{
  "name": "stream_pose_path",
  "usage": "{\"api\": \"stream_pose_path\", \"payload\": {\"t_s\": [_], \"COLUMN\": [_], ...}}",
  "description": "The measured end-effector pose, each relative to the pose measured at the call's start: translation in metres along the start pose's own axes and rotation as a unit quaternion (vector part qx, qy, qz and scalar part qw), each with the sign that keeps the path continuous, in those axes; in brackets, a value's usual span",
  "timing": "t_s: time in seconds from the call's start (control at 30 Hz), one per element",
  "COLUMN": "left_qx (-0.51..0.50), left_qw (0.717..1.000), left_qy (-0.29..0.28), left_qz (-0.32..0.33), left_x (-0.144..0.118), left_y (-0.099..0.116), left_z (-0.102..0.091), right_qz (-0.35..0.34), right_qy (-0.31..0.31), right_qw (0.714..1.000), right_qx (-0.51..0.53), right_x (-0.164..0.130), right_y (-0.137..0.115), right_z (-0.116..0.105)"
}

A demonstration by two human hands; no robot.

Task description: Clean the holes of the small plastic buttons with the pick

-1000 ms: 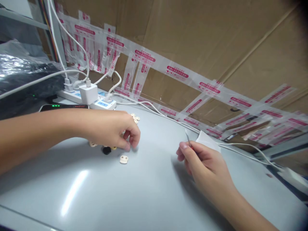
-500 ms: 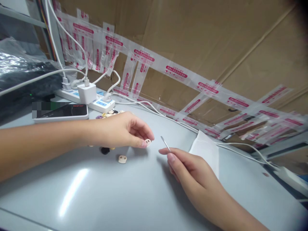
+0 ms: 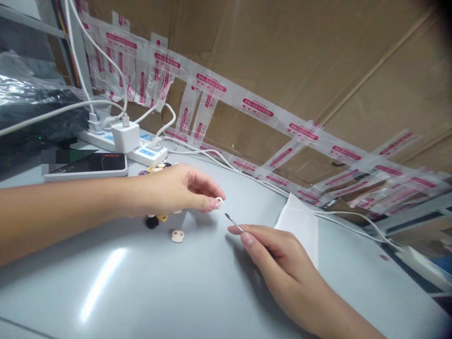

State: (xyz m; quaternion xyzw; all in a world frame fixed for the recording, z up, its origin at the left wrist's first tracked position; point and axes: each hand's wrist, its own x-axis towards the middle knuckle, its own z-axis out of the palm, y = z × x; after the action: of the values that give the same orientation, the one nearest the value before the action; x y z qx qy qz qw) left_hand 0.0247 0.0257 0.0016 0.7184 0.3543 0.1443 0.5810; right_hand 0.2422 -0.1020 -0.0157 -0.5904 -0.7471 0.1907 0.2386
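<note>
My left hand [image 3: 176, 190] pinches a small cream two-hole piece [image 3: 219, 201] between thumb and fingertips, just above the grey table [image 3: 176, 292]. My right hand [image 3: 282, 259] grips a thin metal pick [image 3: 233, 222], its flat tip pointing up-left toward that piece, a short gap away. Under the left hand lie a loose cream two-hole piece [image 3: 177, 236], a black piece [image 3: 152, 222] and a yellow one [image 3: 163, 217]. More small pieces [image 3: 155, 167] sit behind the left wrist.
A white paper sheet [image 3: 300, 226] lies by the right hand. At the back left are a phone [image 3: 88, 165], a power strip [image 3: 123, 143] with a white charger [image 3: 124, 136] and cables. A taped cardboard wall [image 3: 282, 70] stands behind the table.
My left hand picked a cream piece from the pile and carried it right. My right hand moved left and down, bringing the pick's tip close to the piece.
</note>
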Motion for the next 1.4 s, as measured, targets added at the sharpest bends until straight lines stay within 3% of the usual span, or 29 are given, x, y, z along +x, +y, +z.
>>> {"api": "stream_pose_path", "payload": {"t_s": [0.77,1.23,1.4], "left_qx": [0.003,0.016,0.026], "left_qw": [0.999,0.998,0.995], "left_qy": [0.005,0.009,0.046], "left_qz": [0.031,0.067,0.08], "left_x": [-0.001,0.004,0.006], "left_y": [0.0,-0.009,-0.012], "left_z": [0.008,0.014,0.02], "right_qz": [0.025,-0.006,-0.039], "right_qy": [0.007,0.018,0.043], "right_qw": [1.0,1.0,0.997], "right_qx": [-0.011,-0.011,-0.041], "right_x": [0.0,0.001,0.0], "right_y": [-0.004,0.001,0.001], "right_z": [0.002,0.004,0.007]}}
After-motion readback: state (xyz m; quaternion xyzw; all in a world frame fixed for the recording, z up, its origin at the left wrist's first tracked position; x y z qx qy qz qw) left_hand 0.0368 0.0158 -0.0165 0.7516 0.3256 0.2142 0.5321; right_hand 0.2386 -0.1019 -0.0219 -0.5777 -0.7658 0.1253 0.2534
